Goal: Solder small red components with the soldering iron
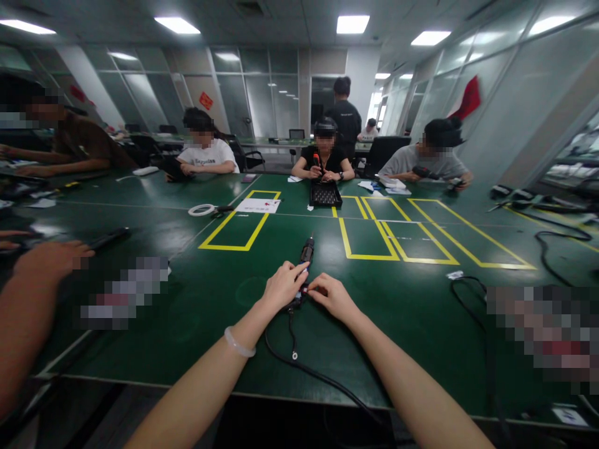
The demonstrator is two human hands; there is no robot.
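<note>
On the green table in front of me lies a dark electric screwdriver (pixel 307 251), its thin bit pointing away from me. My left hand (pixel 285 285) is closed over the screwdriver's body from the left. From the right, my right hand (pixel 333 294) touches the rear part of the tool with thumb and fingers pinched together; anything between those fingertips is too small to make out. A black cord (pixel 322 375) runs from the tool's back end toward the table's near edge. Beside it hangs a short lead with a metal ring (pixel 294 355) at its end.
Yellow tape rectangles (pixel 369 257) mark the table ahead. A white sheet (pixel 259 205) and a coiled white cable (pixel 202 210) lie ahead-left. Across from me, a person works over a black tray (pixel 326 194). Another person's arm (pixel 35 280) reaches in at left. Cables (pixel 545 249) lie at right.
</note>
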